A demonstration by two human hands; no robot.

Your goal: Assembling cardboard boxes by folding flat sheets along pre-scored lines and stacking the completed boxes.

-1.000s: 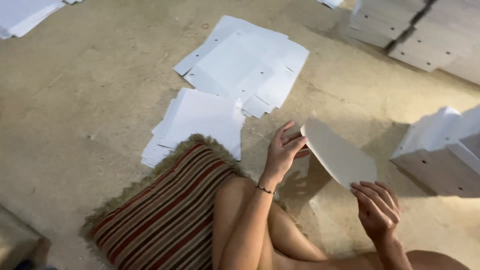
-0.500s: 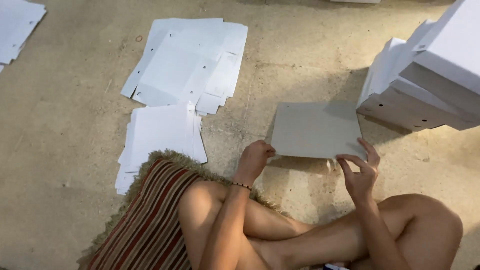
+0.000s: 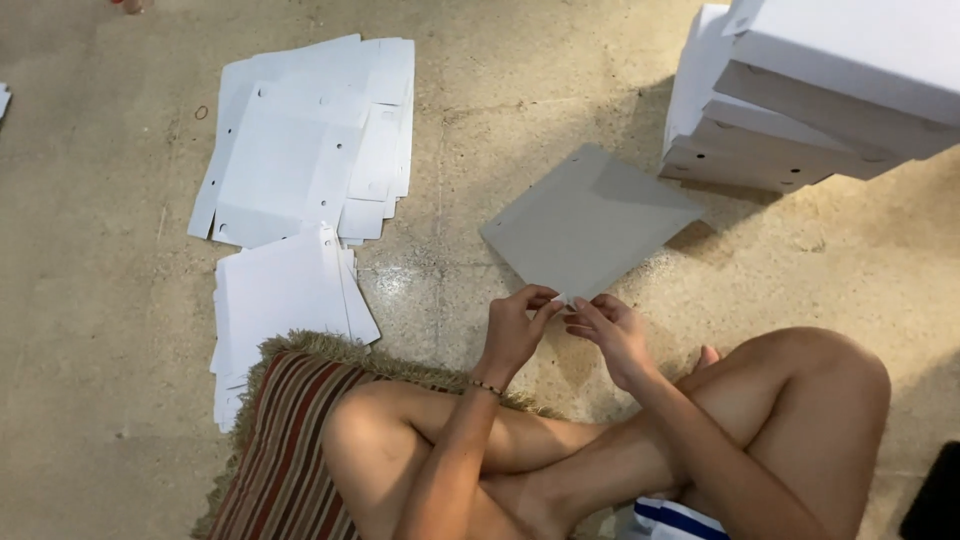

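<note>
1. Both hands are now meeting at the near corner of the grey cardboard sheet (image 3: 590, 218): the left hand (image 3: 515, 328) is curling its fingers and pinching that corner, and the right hand (image 3: 612, 332) is closing its fingertips on the same corner from the other side, so neither hand is open.
2. Half a second ago the hands were spreading apart along the sheet's near edge, the right one with fingers fanned; now they are working almost touching each other at one point, which I am reading as a shift from carrying the sheet to working on its corner.
3. A second ago the sheet was tilting up on edge between the hands; now it is lying nearly flat, reaching away from the person over the concrete floor (image 3: 90, 250).
4. The sheet's far edge is sitting just beside the stack of folded white boxes (image 3: 800, 110) at the upper right.
5. Two piles of flat white blanks (image 3: 300, 150) are lying well apart to the left, and the striped cushion (image 3: 285, 440) is sitting under the person's crossed legs.
</note>
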